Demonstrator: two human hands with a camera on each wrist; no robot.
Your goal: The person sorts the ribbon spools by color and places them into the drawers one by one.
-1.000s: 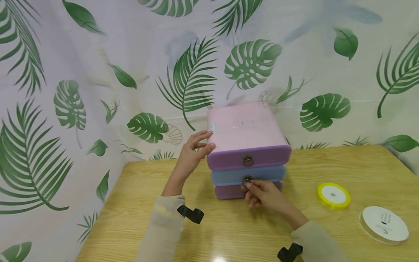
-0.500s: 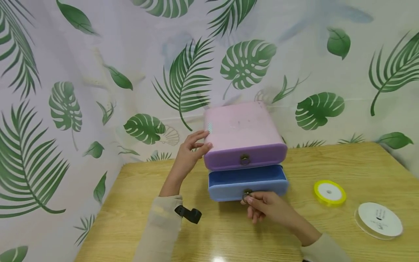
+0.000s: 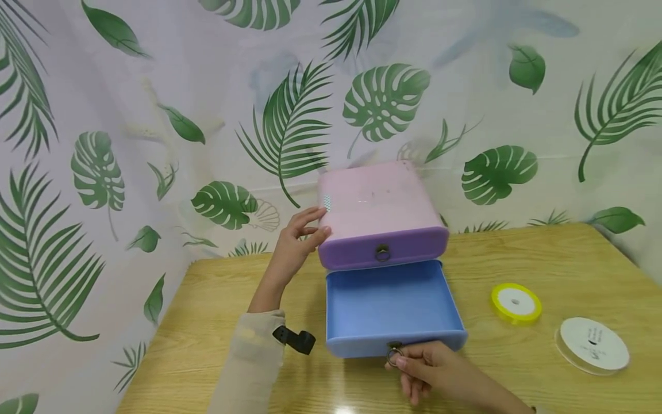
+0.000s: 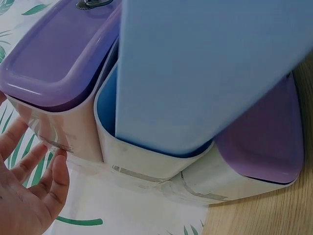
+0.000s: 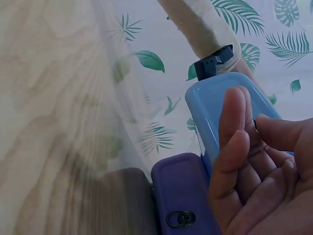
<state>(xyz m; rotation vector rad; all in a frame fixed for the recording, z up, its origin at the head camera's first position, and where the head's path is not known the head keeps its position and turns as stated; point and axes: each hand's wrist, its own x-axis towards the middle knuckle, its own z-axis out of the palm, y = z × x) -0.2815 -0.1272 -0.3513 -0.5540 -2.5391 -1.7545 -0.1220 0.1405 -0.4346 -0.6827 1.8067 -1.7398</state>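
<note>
A small chest (image 3: 377, 198) with a pink top stands near the back of the table. Its middle blue drawer (image 3: 357, 347) is pulled well out, and the inside that shows holds nothing. My right hand (image 3: 445, 368) pinches the ring pull (image 3: 395, 357) on that drawer's front between thumb and fingers. Against the chest's upper left side rests my left hand (image 3: 292, 250), its fingers extended and touching the edge. The purple top drawer (image 3: 351, 253) is closed. Below the blue one, the purple bottom drawer (image 4: 269, 142) shows closed in the left wrist view.
On the wooden table (image 3: 517, 253), right of the chest, lie a yellow-rimmed spool (image 3: 516, 303) and a larger white spool (image 3: 592, 345). A leaf-printed cloth (image 3: 455, 52) hangs behind the table and at its left.
The blue drawer has slid out toward me from nearly closed, my right hand moving with its ring pull. My left hand stays at the chest's side.
</note>
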